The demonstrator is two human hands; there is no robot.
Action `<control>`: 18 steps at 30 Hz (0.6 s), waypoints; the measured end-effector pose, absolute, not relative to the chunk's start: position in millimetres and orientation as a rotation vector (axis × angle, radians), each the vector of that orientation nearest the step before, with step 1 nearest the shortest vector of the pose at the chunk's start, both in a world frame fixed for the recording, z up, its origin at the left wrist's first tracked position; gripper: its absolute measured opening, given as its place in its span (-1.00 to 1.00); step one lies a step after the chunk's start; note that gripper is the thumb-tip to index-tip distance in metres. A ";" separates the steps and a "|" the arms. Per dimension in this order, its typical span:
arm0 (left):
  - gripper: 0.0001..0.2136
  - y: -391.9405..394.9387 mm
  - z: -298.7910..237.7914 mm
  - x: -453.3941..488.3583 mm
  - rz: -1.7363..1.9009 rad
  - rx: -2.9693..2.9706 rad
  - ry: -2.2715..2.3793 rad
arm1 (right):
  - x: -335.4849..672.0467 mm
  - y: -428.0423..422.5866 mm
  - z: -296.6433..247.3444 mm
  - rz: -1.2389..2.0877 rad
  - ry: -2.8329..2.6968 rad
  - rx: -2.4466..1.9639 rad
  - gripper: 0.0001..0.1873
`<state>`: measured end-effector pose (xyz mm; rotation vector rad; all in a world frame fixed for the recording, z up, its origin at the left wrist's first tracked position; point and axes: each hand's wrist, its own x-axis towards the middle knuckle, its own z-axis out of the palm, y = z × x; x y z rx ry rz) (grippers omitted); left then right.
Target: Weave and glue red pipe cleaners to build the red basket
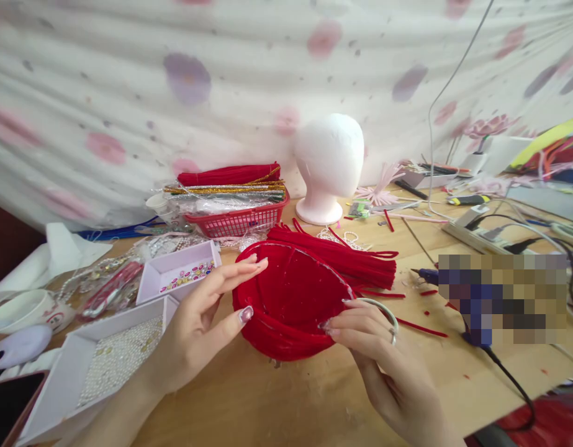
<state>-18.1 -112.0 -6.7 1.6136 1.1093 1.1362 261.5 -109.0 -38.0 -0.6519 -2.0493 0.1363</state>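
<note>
A bowl-shaped red cap made of fuzzy chenille stems is in the middle of the head view, its hollow side facing me. Pale, glue-like lines run along its rim and inner seams. My left hand lies at the cap's left rim, fingers stretched out over the opening and thumb apart from them. On the right, my right hand grips the near right rim with its fingers. A pale greenish ring-like band shows behind those fingers. Beyond the cap lies a bundle of red chenille stems.
A white foam head stands behind, beside a red basket of stems. At left are trays of gems and pearls. A blue glue gun, partly pixelated, and a power strip with cords occupy the right.
</note>
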 end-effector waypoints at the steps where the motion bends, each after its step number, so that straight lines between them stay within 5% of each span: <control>1: -0.64 -111.4 -6.6 -18.9 1.134 1.624 1.104 | 261.2 -108.9 -38.5 0.136 -2.045 -0.654 -0.53; 18: -0.63 -107.1 -10.5 -28.3 1.041 1.870 0.979 | 262.8 -107.2 -42.6 0.115 -2.052 -0.608 -0.56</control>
